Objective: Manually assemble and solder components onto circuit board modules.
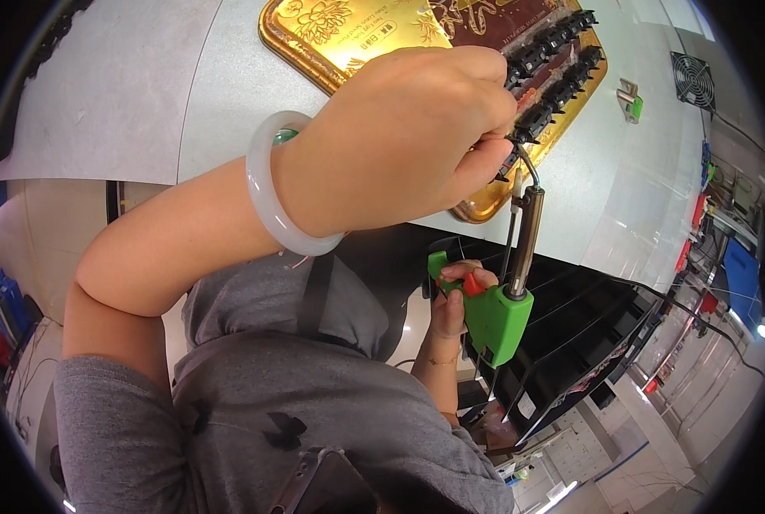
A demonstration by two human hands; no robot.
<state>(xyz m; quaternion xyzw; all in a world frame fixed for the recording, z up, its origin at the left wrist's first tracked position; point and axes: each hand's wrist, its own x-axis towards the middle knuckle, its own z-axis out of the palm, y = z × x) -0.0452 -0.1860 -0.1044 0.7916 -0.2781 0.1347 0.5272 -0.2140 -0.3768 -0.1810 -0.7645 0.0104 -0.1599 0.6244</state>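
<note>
My left hand (425, 128), with a pale bangle (265, 193) at the wrist, is closed in a pinch over a row of small black connectors (537, 124). What its fingertips hold is hidden behind the hand. Lower down, my right hand (455, 295) grips the handle of a green soldering gun (498, 325) with a red trigger. The gun points upward, and its bent tip reaches the near end of the connector row, close to my left fingertips. A thin feed tube runs alongside its metal barrel. The connectors lie in two rows on a gold and dark red tray (331, 38).
The tray rests on a light grey table (228, 77). To its right lies a small metal piece with a green part (631, 101); farther right is a black fan (693, 79). Below the table edge stands a black slotted rack (571, 334), with a black cable (699, 317) beside it.
</note>
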